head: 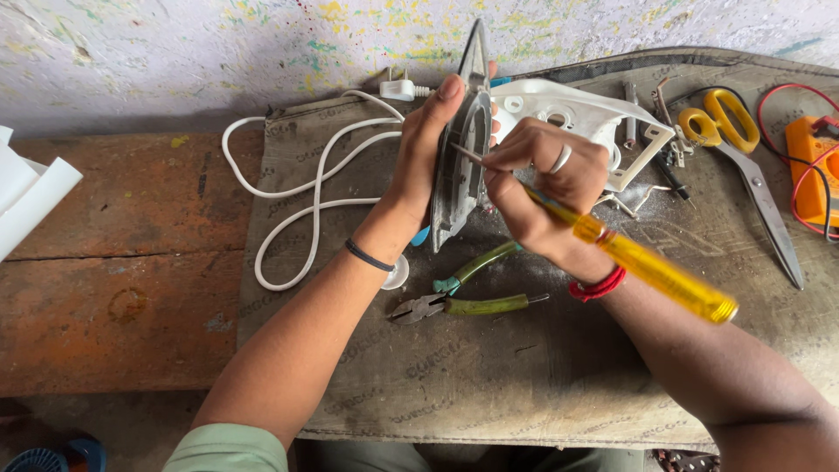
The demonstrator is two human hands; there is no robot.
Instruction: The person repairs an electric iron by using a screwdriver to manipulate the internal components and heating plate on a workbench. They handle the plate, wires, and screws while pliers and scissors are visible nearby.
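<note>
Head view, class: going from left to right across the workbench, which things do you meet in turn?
White rolled paper → white power cord → left hand → right hand → yellow-handled scissors → orange meter.

Bare forearms — the left hand (426, 149) wears a thin black wristband, the right hand (546, 179) a silver ring and red thread bracelet; a pale green sleeve shows.

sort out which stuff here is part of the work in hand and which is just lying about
In hand:
left hand holding the iron soleplate on edge
right hand with the yellow screwdriver
white iron cover and white cord

Lying about:
green-handled pliers
yellow scissors
orange meter
</note>
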